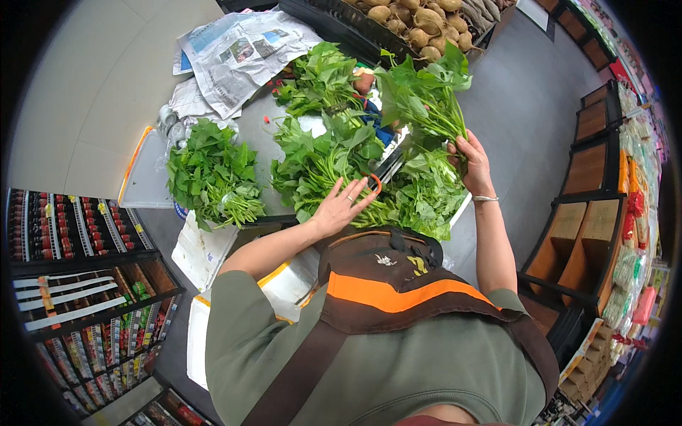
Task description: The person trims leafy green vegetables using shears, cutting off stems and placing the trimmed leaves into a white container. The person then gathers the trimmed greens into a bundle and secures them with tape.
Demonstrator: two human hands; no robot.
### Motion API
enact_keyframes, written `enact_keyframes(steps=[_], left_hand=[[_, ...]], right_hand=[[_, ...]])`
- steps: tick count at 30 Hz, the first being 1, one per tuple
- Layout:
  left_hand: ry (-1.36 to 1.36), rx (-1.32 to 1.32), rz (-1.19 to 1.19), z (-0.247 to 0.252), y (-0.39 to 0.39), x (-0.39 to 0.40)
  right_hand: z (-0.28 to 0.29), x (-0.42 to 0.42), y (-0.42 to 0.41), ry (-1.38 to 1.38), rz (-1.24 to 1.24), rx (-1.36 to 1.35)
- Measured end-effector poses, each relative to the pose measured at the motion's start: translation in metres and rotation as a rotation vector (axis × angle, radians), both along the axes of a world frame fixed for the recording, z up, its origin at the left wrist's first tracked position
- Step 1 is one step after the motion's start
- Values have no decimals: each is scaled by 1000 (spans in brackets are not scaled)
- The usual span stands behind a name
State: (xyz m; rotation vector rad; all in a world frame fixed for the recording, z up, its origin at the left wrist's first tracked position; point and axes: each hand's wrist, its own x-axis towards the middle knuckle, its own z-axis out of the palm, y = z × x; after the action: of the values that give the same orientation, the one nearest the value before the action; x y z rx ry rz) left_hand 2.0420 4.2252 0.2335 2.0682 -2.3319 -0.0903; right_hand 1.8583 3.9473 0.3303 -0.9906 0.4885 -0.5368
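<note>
My right hand [472,162] grips the stems of a leafy green bunch [421,96], raised at the right with its leaves pointing away from me. My left hand [343,205], with a ring on one finger, rests with spread fingers on the stems of a pile of leafy greens [325,160]. Beside its fingertips is an orange-red curved handle [376,183]; the rest of that tool is hidden. Another bunch [213,170] lies at the left of the table, and one more [325,80] sits at the far side. Loose greens [429,191] lie below my right hand.
Newspaper sheets [245,53] cover the table's far left corner. Beyond the table, a black crate holds round tan root vegetables [426,21]. White foam boxes [205,250] stand at the near left. Store shelves [578,239] line the right, and stocked racks [80,226] stand at the left.
</note>
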Motion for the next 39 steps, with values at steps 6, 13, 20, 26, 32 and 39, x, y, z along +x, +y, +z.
enact_keyframes(steps=[6, 13, 20, 26, 32, 39], left_hand=[[-95, -148, 88, -23, -12, -4], [-111, -109, 62, -30, -21, -4], [90, -267, 145, -22, -28, 10], [308, -240, 195, 18, -28, 48], [506, -221, 493, 43, -27, 91], [853, -338, 743, 73, -23, 154]], right_hand=[[0, -47, 7, 0, -69, 40], [-3, -77, 12, 50, -94, 28], [16, -99, 16, 162, -2, -116], [39, -101, 18, 263, 86, -303], [45, -96, 16, 418, 263, -469], [96, -44, 30, 647, 909, -1006]])
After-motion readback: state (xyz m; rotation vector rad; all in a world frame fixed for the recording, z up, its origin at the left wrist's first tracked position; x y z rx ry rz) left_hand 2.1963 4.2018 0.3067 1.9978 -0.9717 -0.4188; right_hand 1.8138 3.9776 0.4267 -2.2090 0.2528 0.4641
